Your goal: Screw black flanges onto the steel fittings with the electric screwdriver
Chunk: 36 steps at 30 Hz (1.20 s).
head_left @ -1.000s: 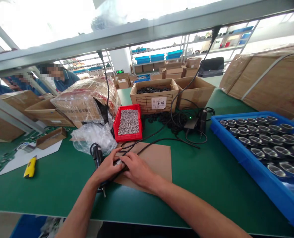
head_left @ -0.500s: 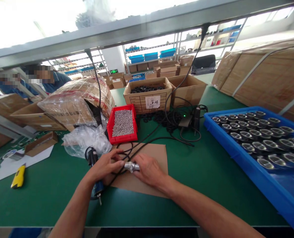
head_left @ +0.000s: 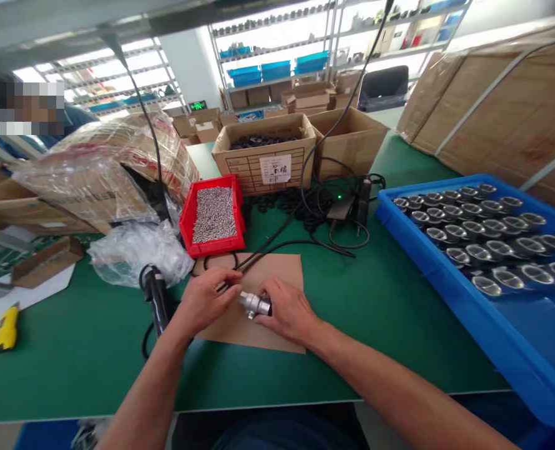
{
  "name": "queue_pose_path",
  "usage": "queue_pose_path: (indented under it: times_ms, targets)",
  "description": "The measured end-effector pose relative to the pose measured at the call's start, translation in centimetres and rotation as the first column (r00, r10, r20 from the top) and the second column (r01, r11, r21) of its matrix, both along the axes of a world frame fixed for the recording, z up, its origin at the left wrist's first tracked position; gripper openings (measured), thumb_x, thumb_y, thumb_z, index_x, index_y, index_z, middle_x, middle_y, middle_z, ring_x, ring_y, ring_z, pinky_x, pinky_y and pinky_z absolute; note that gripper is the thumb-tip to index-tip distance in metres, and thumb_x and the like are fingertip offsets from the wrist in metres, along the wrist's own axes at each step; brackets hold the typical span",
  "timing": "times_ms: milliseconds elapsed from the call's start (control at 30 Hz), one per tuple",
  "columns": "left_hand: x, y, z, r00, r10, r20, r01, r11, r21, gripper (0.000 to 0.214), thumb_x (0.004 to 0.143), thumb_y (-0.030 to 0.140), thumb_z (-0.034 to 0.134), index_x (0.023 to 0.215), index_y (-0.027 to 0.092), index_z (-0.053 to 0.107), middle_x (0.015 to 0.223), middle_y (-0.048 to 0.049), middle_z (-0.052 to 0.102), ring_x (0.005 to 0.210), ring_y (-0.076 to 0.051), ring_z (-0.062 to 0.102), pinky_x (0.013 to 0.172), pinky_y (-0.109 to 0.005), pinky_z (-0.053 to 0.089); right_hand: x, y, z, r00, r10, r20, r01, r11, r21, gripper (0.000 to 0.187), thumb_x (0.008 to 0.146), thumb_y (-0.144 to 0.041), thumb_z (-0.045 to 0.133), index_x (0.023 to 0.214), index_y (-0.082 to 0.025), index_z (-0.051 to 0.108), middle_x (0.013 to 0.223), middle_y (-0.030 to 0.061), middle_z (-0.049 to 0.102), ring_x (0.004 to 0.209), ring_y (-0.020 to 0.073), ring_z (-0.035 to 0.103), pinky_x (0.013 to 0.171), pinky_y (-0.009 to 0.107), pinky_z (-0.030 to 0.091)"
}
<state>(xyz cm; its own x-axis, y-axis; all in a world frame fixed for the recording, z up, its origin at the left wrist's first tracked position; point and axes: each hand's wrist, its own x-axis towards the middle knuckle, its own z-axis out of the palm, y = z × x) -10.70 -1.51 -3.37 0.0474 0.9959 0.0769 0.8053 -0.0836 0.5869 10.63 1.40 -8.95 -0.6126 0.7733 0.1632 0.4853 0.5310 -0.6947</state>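
My right hand [head_left: 289,309] is wrapped around a silvery cylindrical metal fitting [head_left: 257,304] with a small side lug, held over a brown cardboard sheet [head_left: 277,337]. My left hand [head_left: 209,297] is just left of the fitting's free end, thumb and fingers slightly apart, with nothing visible between them. Beside my left forearm lies a black electric screwdriver [head_left: 156,297], partly hidden by the arm. A red bin [head_left: 240,240] full of small metal pieces stands beyond my left hand.
On the right, a blue tray [head_left: 427,281] holds rows of round metal-rimmed parts. Black cables [head_left: 282,247] run across the cardboard toward a power adapter [head_left: 340,206]. Cartons [head_left: 240,175] stand behind. Crumpled plastic [head_left: 134,253] and a yellow utility knife [head_left: 5,329] lie left.
My left hand has drawn slightly away from the fitting's end. The fitting, still in my right hand, has turned and shows more of its body. The head view has tilted down.
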Motion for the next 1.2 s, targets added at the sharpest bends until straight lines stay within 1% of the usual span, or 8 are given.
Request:
queue_pose_path:
  times_ms: [200, 433, 633, 833, 933, 1000, 1133, 1200]
  targets:
    - [1.0, -1.8, -1.2, 1.000, -0.023, 0.000, 0.023, 0.994, -0.108, 0.019, 0.089, 0.032, 0.059, 0.103, 0.021, 0.065, 0.095, -0.0029, 0.068, 0.087, -0.017, 0.063, 0.080, -0.031, 0.048, 0.2, 0.1, -0.3, 1.000, 0.008, -0.020, -0.009, 0.999, -0.042, 0.042, 0.068, -0.032, 0.081, 0.097, -0.022, 0.053, 0.094, 0.0004, 0.059, 0.083, 0.0176, 0.056, 0.070, 0.029, 0.041]
    - [1.1, -2.3, -2.1, 0.994, 0.065, 0.092, -0.047, 0.981, -0.187, 0.022, 0.088, 0.031, 0.060, 0.109, 0.024, 0.064, 0.097, 0.0000, 0.070, 0.088, -0.016, 0.064, 0.083, -0.030, 0.049, 0.1, 0.3, -0.2, 1.000, 0.005, -0.029, -0.007, 0.998, -0.055, 0.041, 0.069, -0.031, 0.081, 0.098, -0.022, 0.053, 0.095, 0.0006, 0.061, 0.085, 0.0180, 0.057, 0.072, 0.030, 0.042]
    - [1.0, -2.4, -2.5, 0.988, 0.079, 0.133, -0.049, 0.975, -0.216, 0.026, 0.088, 0.032, 0.059, 0.112, 0.023, 0.063, 0.099, -0.0015, 0.071, 0.089, -0.017, 0.066, 0.085, -0.031, 0.051, 0.1, 0.3, 0.0, 1.000, 0.005, -0.013, -0.005, 0.998, -0.059, 0.041, 0.069, -0.032, 0.080, 0.099, -0.022, 0.055, 0.096, 0.0018, 0.062, 0.087, 0.0191, 0.058, 0.074, 0.030, 0.044]
    - [1.6, -1.8, -2.7, 0.981, 0.068, 0.181, -0.034, 0.982, -0.185, 0.026, 0.088, 0.029, 0.058, 0.113, 0.022, 0.062, 0.103, -0.0036, 0.071, 0.092, -0.018, 0.067, 0.087, -0.032, 0.053, 0.4, 0.4, 1.2, 0.997, 0.056, 0.054, -0.057, 0.998, 0.018, 0.060, 0.078, -0.039, 0.071, 0.133, -0.025, 0.048, 0.108, 0.0062, 0.065, 0.096, 0.0238, 0.062, 0.081, 0.034, 0.048]
    - [1.4, -0.7, -1.9, 0.984, 0.062, 0.169, -0.041, 0.991, -0.125, 0.026, 0.088, 0.030, 0.057, 0.112, 0.022, 0.063, 0.101, -0.0031, 0.071, 0.090, -0.017, 0.067, 0.086, -0.031, 0.053, 0.6, 0.5, 1.6, 0.994, 0.064, 0.091, -0.067, 0.997, 0.030, 0.055, 0.086, -0.040, 0.059, 0.138, -0.027, 0.045, 0.107, 0.0064, 0.068, 0.094, 0.0235, 0.064, 0.081, 0.034, 0.048]
    - [1.0, 0.4, -0.7, 0.984, 0.121, 0.128, -0.119, 0.993, -0.017, 0.024, 0.087, 0.032, 0.059, 0.107, 0.021, 0.066, 0.098, -0.0029, 0.072, 0.087, -0.017, 0.067, 0.083, -0.030, 0.053, 0.7, 0.7, 1.7, 0.993, 0.050, 0.105, -0.053, 0.998, 0.026, 0.049, 0.089, -0.040, 0.055, 0.136, -0.027, 0.047, 0.105, 0.0062, 0.069, 0.093, 0.0233, 0.065, 0.080, 0.034, 0.048]
    - [0.9, 3.5, 2.5, 0.952, 0.280, 0.123, -0.303, 0.917, 0.260, 0.020, 0.086, 0.037, 0.062, 0.093, 0.020, 0.070, 0.087, -0.0014, 0.072, 0.075, -0.015, 0.065, 0.074, -0.028, 0.052, 0.7, 1.4, 1.7, 0.997, -0.014, 0.079, 0.012, 0.999, 0.034, 0.040, 0.085, -0.037, 0.058, 0.123, -0.025, 0.056, 0.101, 0.0058, 0.068, 0.092, 0.0226, 0.064, 0.079, 0.033, 0.047]
    - [1.7, 5.7, 3.4, 0.969, 0.231, 0.084, -0.245, 0.924, 0.292, 0.022, 0.088, 0.038, 0.058, 0.095, 0.020, 0.069, 0.088, -0.0014, 0.072, 0.075, -0.015, 0.065, 0.073, -0.026, 0.052, 0.6, 1.8, 1.6, 0.999, -0.039, 0.035, 0.038, 0.999, 0.032, 0.036, 0.081, -0.035, 0.061, 0.114, -0.022, 0.059, 0.101, 0.0062, 0.065, 0.091, 0.0219, 0.061, 0.078, 0.033, 0.047]
